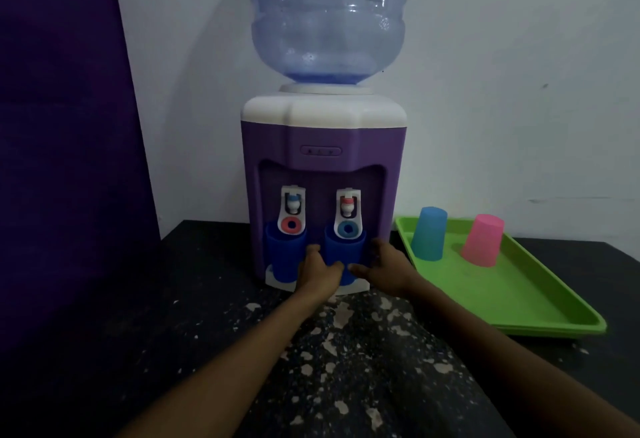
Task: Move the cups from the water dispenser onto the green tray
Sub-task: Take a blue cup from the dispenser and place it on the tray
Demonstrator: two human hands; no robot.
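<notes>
hands: left hand (317, 273) and right hand (382, 269) cup the dark blue plastic cup (344, 252) under the right tap of the purple and white toy water dispenser (323, 146), fingers curled on both its sides, apparently gripping; best lifted level and drawn clear of the tap first. second dark blue plastic cup (284, 250) stands untouched under the left tap. green plastic tray (540, 299), right of the dispenser, holds an upturned light blue cup (428, 233) and an upturned pink cup (482, 240); contents of the dark cups cannot be told.

Both forearms bare, no sleeves, rings or watch visible.
</notes>
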